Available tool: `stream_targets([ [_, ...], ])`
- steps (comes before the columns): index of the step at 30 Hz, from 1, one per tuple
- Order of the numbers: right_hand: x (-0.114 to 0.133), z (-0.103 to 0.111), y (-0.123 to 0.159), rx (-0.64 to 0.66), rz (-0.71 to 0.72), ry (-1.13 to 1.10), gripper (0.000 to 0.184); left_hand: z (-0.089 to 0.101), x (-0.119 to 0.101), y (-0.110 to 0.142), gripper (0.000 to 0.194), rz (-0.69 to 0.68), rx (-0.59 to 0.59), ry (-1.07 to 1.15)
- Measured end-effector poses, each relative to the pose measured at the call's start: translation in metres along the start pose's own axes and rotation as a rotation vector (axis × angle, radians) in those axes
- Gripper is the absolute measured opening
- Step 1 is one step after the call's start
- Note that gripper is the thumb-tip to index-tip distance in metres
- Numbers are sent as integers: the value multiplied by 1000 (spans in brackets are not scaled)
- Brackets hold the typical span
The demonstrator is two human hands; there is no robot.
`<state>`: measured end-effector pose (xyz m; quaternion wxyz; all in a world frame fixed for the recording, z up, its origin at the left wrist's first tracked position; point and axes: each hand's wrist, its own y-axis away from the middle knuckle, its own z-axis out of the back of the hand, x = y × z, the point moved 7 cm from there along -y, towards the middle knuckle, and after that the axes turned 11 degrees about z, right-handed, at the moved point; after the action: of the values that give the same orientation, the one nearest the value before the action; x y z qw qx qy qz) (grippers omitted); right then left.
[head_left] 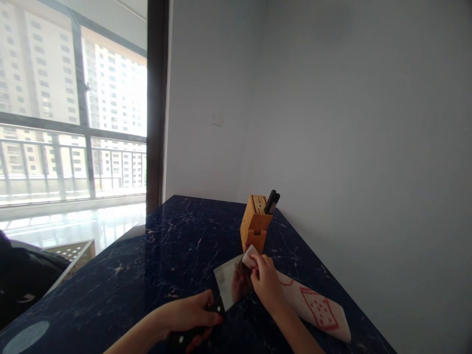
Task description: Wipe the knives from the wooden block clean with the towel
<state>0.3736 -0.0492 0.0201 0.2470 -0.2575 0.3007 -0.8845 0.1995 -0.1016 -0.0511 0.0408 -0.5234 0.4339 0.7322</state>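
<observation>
Left hand clenches the black handle of a cleaver, lower center of the frame. Right hand pinches a red-patterned white cloth against the blade's far edge, just in front of a wooden knife block.

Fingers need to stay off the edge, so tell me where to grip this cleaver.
Grip the black handle of the cleaver, coming from the near left as the left hand does: the handle juts toward you, clear of the broad steel blade.
</observation>
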Motion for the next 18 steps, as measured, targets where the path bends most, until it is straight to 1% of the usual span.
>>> stream_targets([
  [2,8,-6,1,19,19,-56,40,1,0,1,34,-7,-63,-121],
  [5,32,-14,2,41,106,-165,39,1,-4,3,32,-35,-166,-266],
  [7,48,-17,2,57,175,-214,38,-1,-9,6,30,-75,-220,-319],
  [9,53,-18,1,59,208,-234,38,-3,-12,10,27,-97,-244,-359],
  [11,42,-17,-3,27,181,-224,37,-6,-12,12,25,-72,-253,-384],
  [15,4,-8,-8,-72,62,-156,34,-8,-7,10,29,-13,-247,-395],
  [17,-1,-6,-8,-83,55,-151,34,-8,-7,9,30,-11,-247,-391],
  [18,3,-7,-7,-73,69,-163,35,-9,-6,9,30,-12,-247,-388],
])
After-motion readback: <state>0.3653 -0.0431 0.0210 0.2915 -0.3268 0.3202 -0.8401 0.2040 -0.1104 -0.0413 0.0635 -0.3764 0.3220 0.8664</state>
